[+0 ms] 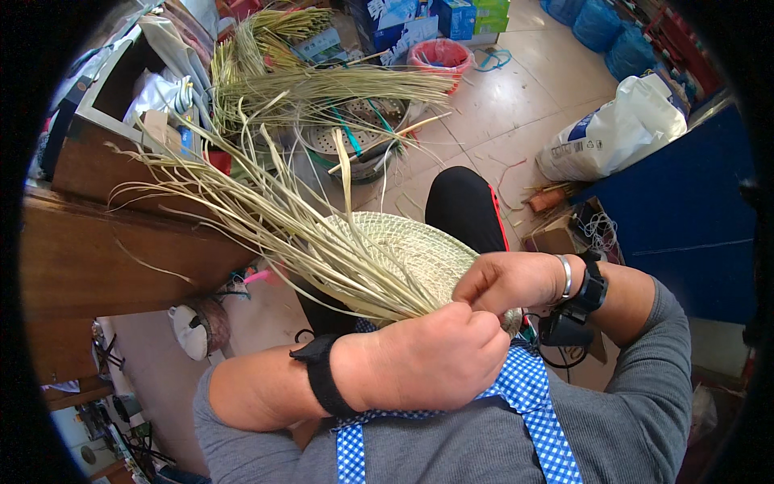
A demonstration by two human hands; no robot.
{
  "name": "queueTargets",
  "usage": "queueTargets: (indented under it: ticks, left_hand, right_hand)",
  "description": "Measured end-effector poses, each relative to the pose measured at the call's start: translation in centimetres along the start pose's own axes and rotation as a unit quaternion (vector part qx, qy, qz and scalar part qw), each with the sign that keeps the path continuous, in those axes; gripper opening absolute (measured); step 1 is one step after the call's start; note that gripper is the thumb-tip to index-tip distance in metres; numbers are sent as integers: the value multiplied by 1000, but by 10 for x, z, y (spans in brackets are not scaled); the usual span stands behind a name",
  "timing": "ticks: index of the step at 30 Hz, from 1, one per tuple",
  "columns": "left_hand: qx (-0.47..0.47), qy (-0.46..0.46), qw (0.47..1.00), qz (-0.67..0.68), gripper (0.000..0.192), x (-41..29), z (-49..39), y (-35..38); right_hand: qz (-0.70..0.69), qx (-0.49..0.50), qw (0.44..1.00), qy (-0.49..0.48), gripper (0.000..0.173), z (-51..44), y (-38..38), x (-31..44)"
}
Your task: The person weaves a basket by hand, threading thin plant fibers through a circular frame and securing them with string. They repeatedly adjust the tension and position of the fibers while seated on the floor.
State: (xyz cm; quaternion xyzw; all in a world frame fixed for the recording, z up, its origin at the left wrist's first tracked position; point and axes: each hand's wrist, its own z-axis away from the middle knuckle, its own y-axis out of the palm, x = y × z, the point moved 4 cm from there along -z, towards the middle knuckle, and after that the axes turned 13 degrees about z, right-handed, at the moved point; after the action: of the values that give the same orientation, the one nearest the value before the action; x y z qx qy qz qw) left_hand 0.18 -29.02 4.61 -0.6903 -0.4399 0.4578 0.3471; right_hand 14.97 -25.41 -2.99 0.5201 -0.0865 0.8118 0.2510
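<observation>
A round coiled straw piece (417, 248) lies over my lap, its coils stitched in a spiral. My left hand (435, 357) is closed around the lower end of a long bundle of dry grass strands (302, 242), which fans out to the upper left over the coiled piece. Against it, my right hand (502, 281) has its fingers curled in at the edge of the piece; whatever is between its fingertips is hidden. The thumb and fingers of the two hands meet or nearly meet.
More grass strands (363, 85) lie across a perforated metal pan (363, 127). Behind stands a red lined bucket (441, 55). A wooden cabinet (121, 254) is at the left. On the right are a white plastic bag (617, 130), a blue panel (677, 206) and a cardboard box (556, 233).
</observation>
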Motion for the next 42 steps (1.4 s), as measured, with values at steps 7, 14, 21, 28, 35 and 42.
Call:
queueTargets:
  ticks: [7, 14, 21, 28, 35, 42]
  left_hand:
    - [-54, -131, 990, 27, 31, 33, 22, -66]
    - [-461, -154, 733, 475, 22, 48, 223, -151]
    - [-638, -476, 539, -274, 59, -93, 435, -198]
    - [-329, -366, 836, 243, 29, 43, 154, -88]
    - [-172, -266, 906, 281, 29, 45, 49, -81]
    - [-188, -304, 889, 286, 28, 55, 69, -69]
  right_hand:
    - [-284, -247, 883, -282, 18, -24, -89, 59]
    - [-272, -231, 885, -300, 16, -32, -157, -48]
    - [-239, -770, 591, 2, 35, 284, -220, -328]
    - [-118, -433, 872, -197, 15, 112, -191, -96]
    - [105, 93, 981, -135, 24, -26, -47, 51]
    - [236, -282, 927, -79, 14, -28, -118, -11]
